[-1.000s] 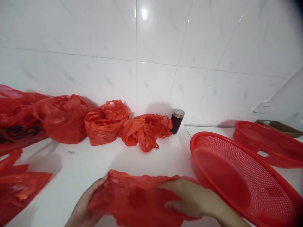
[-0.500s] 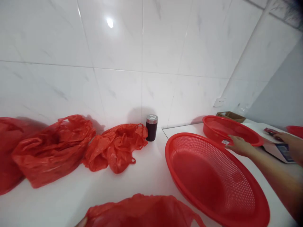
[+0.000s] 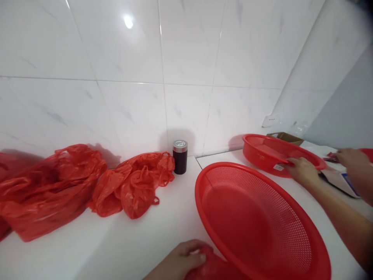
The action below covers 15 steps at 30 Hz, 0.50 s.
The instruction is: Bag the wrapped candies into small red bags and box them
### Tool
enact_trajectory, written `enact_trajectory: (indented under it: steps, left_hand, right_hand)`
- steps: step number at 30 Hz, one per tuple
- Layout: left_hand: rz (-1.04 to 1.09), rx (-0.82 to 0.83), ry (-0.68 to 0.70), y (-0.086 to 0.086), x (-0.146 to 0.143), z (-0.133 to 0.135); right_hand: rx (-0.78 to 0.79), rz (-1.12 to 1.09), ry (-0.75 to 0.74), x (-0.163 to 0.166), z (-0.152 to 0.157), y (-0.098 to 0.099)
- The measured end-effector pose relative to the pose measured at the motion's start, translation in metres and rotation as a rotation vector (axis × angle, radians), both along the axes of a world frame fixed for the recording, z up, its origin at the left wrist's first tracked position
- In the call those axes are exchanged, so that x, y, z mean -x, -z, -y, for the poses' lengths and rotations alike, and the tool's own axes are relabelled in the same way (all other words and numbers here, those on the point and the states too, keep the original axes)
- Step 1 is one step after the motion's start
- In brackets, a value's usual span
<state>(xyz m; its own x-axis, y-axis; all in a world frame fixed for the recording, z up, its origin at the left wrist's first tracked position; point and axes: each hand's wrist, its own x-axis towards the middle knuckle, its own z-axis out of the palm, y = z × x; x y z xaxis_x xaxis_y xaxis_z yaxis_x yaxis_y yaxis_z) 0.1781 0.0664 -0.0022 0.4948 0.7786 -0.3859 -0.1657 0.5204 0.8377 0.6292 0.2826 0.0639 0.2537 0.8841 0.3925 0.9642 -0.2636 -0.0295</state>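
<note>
At the bottom centre my left hand (image 3: 188,258) grips a red plastic bag (image 3: 217,268), with thumb and fingers closed on its edge. The bag is mostly cut off by the lower frame edge, so its contents are hidden. Just right of this hand lies a large oval red colander (image 3: 241,217) with perforated sides; nothing shows inside it. The bag meets the colander's near left rim. My right hand is out of the picture.
Red plastic bags (image 3: 58,190) and a crumpled one (image 3: 131,186) line the wall, beside a dark canister (image 3: 180,159). A co-worker's hand (image 3: 304,171) touches a red basin (image 3: 256,155); another hand (image 3: 352,161) is blurred near a white device (image 3: 338,181). A cardboard box (image 3: 287,138) stands behind.
My left hand has moved right and up into view with the bag's edge, and less of the bag shows. The view has shifted slightly; the co-worker's hand remains at the basin rim.
</note>
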Motion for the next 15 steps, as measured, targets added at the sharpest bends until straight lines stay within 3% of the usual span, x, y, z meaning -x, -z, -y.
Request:
enact_trajectory:
  steps: [4, 8, 11, 15]
  left_hand:
    - [-0.016, -0.095, 0.039, 0.004, -0.047, -0.031]
    - [-0.059, -0.152, 0.095, 0.007, -0.068, -0.038]
    - [-0.097, -0.162, 0.075, -0.001, -0.058, -0.026]
    - [-0.145, -0.152, -0.063, -0.022, -0.007, 0.009]
  right_hand:
    - [-0.111, -0.013, -0.132, 0.029, 0.047, -0.031]
    - [-0.288, -0.012, -0.3, 0.065, 0.098, -0.06]
    - [-0.398, 0.007, -0.5, 0.096, 0.135, -0.073]
    - [-0.351, -0.086, -0.803, 0.139, 0.184, -0.077]
